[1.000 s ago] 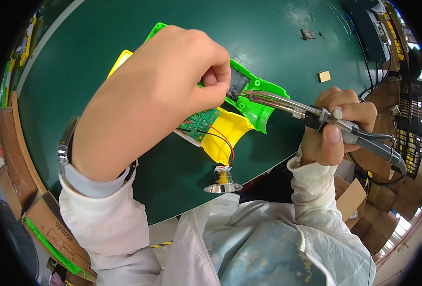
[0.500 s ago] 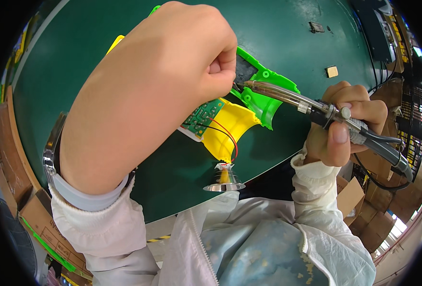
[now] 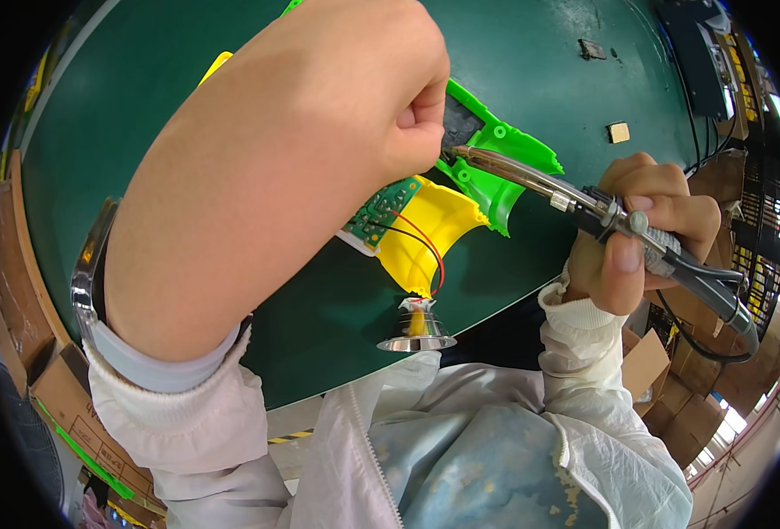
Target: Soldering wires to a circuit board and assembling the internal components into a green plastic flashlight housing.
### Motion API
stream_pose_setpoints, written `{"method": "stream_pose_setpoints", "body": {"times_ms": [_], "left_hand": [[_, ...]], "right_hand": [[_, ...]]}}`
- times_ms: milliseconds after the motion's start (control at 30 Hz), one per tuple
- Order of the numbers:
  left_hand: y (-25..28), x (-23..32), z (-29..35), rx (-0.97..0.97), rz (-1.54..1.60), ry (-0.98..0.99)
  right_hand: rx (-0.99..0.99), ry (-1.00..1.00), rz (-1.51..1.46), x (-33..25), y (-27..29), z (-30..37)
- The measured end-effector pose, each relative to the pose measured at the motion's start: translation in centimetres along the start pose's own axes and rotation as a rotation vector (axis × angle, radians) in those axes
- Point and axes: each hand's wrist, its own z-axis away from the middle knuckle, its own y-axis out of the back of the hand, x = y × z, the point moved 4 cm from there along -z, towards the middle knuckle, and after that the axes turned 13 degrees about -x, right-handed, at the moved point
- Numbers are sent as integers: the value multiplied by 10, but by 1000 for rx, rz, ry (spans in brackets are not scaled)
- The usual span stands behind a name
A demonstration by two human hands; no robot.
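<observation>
Reaching across the green table (image 3: 310,326), left hand (image 3: 385,88) comes first: fingers curled tight together, but the hand hides its own pinch, so can't tell what it has. Just right of its forearm, circuit board (image 3: 385,210) sits against yellow shell (image 3: 438,216); red and black wires (image 3: 443,264) run down to a silver reflector cup (image 3: 416,333) by the table edge. Next, green shell (image 3: 500,181) lies open, soldering iron (image 3: 531,181) slanting in over it, tip right by the left fingertips; actual contact too small to tell. Changed over the last second: tip and left fingers look a touch closer; the rest mostly view shift. Probably means work at that spot is mid-way. Further right, small yellowish block (image 3: 618,132), then right hand (image 3: 645,229), grip wrapped firmly round the iron's handle.
</observation>
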Motion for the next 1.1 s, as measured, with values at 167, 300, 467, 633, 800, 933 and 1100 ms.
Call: {"method": "stream_pose_setpoints", "body": {"times_ms": [167, 300, 467, 633, 800, 933, 1100], "left_hand": [[-4, 3, 1, 8, -62, 10], [-2, 0, -1, -8, -58, -11], [-3, 4, 2, 19, -87, 10], [-3, 1, 1, 18, -70, -14], [-2, -5, 1, 17, -36, -18], [-2, -2, 0, 14, -12, -23], [-2, -2, -2, 15, 20, -28]], "right_hand": [[-35, 53, 6, -1, 0, -1], [-82, 87, 37, -2, 1, -2], [-83, 94, 66, -3, 1, 0], [-81, 107, 91, -4, -1, -1], [-7, 100, 80, -5, -4, 1], [-63, 96, 107, -5, -2, 0], [-86, 110, 96, -3, 0, 1]]}}
